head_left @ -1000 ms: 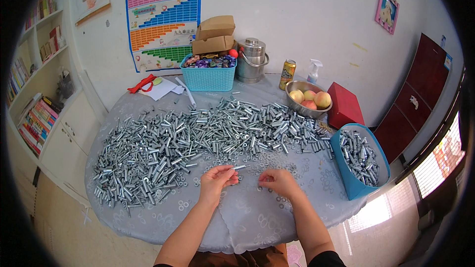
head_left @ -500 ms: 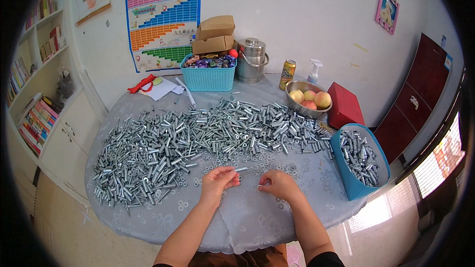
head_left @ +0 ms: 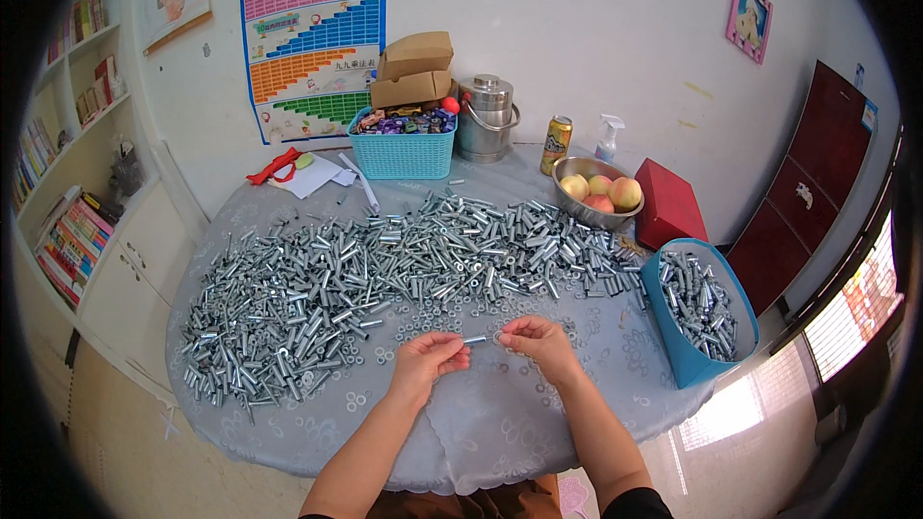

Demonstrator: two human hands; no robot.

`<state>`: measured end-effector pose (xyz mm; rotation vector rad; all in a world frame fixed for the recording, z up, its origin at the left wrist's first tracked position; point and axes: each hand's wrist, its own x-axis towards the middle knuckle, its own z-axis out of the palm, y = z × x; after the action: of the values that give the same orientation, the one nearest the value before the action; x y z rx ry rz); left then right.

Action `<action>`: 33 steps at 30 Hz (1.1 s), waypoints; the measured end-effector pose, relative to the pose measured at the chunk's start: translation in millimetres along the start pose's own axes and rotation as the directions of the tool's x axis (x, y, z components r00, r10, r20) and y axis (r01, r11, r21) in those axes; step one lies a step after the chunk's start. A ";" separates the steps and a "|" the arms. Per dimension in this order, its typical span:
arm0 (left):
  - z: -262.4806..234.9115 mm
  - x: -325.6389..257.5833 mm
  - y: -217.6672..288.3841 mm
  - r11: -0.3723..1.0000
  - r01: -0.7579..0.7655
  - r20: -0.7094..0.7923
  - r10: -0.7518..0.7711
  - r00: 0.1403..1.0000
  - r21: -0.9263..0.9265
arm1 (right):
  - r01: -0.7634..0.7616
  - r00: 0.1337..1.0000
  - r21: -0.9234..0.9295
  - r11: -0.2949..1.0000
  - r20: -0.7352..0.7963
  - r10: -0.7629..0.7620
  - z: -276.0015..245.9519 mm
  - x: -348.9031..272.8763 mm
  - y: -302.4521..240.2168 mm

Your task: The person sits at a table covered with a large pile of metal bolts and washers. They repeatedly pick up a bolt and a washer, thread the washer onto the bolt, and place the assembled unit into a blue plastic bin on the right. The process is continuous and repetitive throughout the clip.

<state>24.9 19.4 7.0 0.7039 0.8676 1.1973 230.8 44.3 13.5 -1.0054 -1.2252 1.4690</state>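
Note:
My left hand (head_left: 428,365) pinches a short silver bolt (head_left: 475,339), which looks sleeved and lies roughly level with its free end toward the right. Facing that end, my right hand (head_left: 541,344) is closed on a small ring-shaped washer (head_left: 498,337) between thumb and fingertips. A narrow gap seems to separate washer and bolt. Beyond both hands, loose washers (head_left: 437,312) are scattered on the grey tablecloth (head_left: 481,423). A broad heap of silver metal sleeves and bolts (head_left: 317,279) stretches across the table behind them.
At the right edge stands a blue bin (head_left: 678,341) holding similar metal pieces. Along the back are a turquoise basket (head_left: 402,156), a steel pot (head_left: 486,125), a drink can (head_left: 557,144), a spray bottle (head_left: 607,139), a bowl of peaches (head_left: 586,218) and a red box (head_left: 670,207).
My right hand has risen and moved a little left, bringing the washer close to the bolt's end. My left hand has shifted slightly down, with the bolt still in its fingers.

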 end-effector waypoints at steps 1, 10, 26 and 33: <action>0.1 -0.1 -0.2 1.000 0.008 0.002 -0.008 1.000 -0.006 | -0.002 1.000 0.010 1.000 0.019 0.002 -0.7 0.3 0.6; -6.4 2.2 -4.0 0.994 0.078 0.051 -0.074 0.996 -0.075 | -0.041 0.997 -0.086 0.995 -0.061 0.036 8.9 -5.4 -8.1; -13.7 5.3 -4.9 0.961 0.183 0.116 -0.162 0.980 -0.209 | 0.278 0.960 -0.344 0.897 0.108 -0.256 15.1 -8.4 -7.9; -16.1 6.6 -7.4 0.943 0.205 0.151 -0.170 0.974 -0.262 | 0.358 0.934 -0.373 0.856 0.155 -0.323 15.6 -10.1 -8.0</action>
<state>15.5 24.4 -8.6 0.4534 0.6302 1.0633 219.2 31.6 24.1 -0.9262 -1.7158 1.0140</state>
